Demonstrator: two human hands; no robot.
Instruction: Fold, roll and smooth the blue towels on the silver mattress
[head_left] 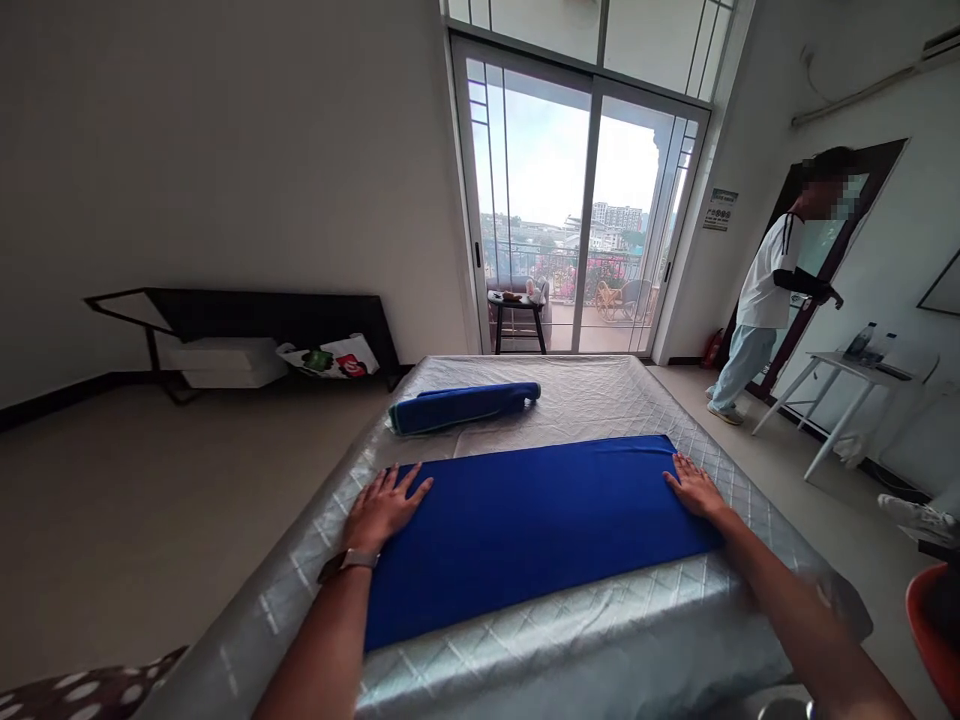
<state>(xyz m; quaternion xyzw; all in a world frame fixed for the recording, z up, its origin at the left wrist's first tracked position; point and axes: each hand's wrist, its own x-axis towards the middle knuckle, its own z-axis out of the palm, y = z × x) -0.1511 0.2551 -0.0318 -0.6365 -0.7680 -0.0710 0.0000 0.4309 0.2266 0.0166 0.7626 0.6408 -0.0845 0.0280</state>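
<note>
A blue cloth (pixel 536 535) lies flat as a long rectangle on the silvery quilted mattress (pixel 592 395). My left hand (pixel 384 508) rests palm down on its left end, fingers spread, with a watch on the wrist. At the opposite end, my right hand (pixel 696 486) presses flat near the far right corner, its fingers stretched out. Neither hand grips the fabric. Beyond the flat cloth sits a second blue cloth (pixel 465 405), rolled or folded into a narrow bundle with a greenish edge.
Along the left wall stands a low black rack (pixel 262 310) with white boxes (pixel 229 362) and a printed bag (pixel 330 358). A person (pixel 772 270) stands by the door at right, near a white table (pixel 855 370) with bottles. A stool (pixel 517 310) stands before the glass sliding door (pixel 589 200).
</note>
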